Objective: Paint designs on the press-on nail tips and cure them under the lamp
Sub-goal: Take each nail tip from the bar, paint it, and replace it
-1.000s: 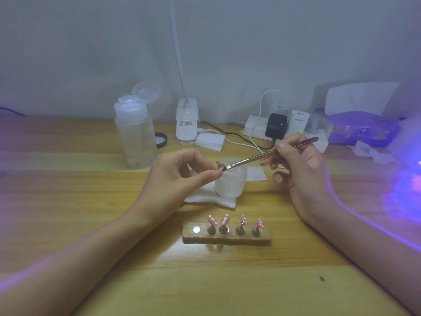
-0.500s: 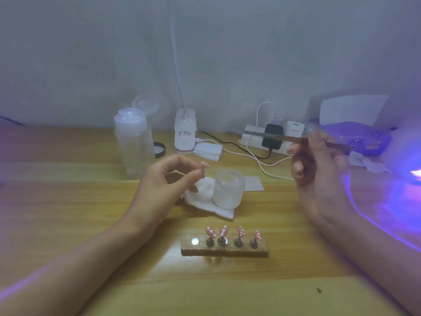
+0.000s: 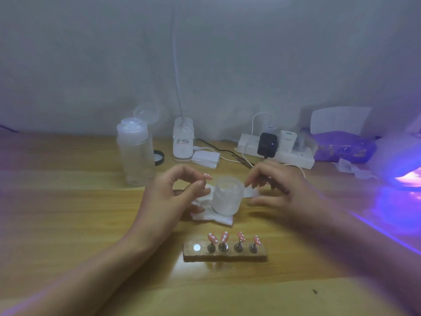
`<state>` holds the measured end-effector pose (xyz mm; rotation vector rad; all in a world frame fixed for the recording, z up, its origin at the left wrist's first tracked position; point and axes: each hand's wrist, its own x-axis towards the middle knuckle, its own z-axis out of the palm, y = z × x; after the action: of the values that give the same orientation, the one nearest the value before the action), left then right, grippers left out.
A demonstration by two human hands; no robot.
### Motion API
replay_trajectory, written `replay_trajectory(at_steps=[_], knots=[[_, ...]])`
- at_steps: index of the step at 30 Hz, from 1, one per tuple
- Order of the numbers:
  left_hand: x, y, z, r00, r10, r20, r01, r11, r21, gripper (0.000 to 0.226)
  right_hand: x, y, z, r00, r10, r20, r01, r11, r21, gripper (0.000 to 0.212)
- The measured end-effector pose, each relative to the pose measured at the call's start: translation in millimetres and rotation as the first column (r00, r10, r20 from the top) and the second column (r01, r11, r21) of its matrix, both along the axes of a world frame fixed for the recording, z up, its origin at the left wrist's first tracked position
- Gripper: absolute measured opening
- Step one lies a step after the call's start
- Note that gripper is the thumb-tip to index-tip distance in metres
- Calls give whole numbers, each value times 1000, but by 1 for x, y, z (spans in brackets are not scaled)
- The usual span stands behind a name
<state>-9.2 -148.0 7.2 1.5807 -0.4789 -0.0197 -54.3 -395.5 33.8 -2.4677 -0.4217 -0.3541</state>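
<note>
Pale wood grain fills the lower half of my feed, though much of what matters is soft. The right hand (image 3: 280,192) is smeared by blur. Its fingers look curled round a thin dark brush (image 3: 286,191), but I see only a short stretch of handle, and the bristle end is lost behind the fingers. The left hand (image 3: 173,197) reads more cleanly: thumb and forefinger pinch a single pink nail tip (image 3: 207,177), held up just left of the frosted jar (image 3: 225,197). I cannot make out any pattern on that tip. The jar stands between the two hands on a crumpled white tissue (image 3: 216,219), which it partly hides.

Nearer me, a small wooden holder (image 3: 224,255) carries four pink dotted tips (image 3: 224,237) on metal stands, with one bare silver disc (image 3: 197,247) at its left end. The curing lamp (image 3: 407,172) is cut off by the right edge, so I get only a violet glow and part of its pale shell.

The table (image 3: 68,213) is light planked wood, washed purple towards the right. Along its back stand a clear bottle (image 3: 135,153) with its flip lid open, a black cap (image 3: 159,158) beside it, a white power strip (image 3: 284,155) with a black adapter (image 3: 267,144) plugged in, and a purple pack (image 3: 344,145). Behind them is a plain grey wall (image 3: 91,65).
</note>
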Motion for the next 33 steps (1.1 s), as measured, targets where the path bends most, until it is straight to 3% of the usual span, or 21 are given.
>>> replay_trajectory(at_steps=[7, 16, 24, 33], knots=[[8, 2, -1, 993, -7, -117, 12, 999, 41, 7, 12, 11, -4, 998, 11, -54, -15, 997, -74, 56], [21, 9, -1, 998, -32, -58, 46, 961, 273, 10, 16, 20, -6, 992, 2, -126, 1, 1000, 25, 48], [22, 12, 3, 988, -6, -153, 36, 980, 195, 10, 15, 38, 4, 996, -17, -86, 22, 998, 54, 48], [21, 12, 5, 989, -15, -144, 44, 978, 204, 8, 14, 45, -3, 994, -82, -77, 63, 973, -222, 60]])
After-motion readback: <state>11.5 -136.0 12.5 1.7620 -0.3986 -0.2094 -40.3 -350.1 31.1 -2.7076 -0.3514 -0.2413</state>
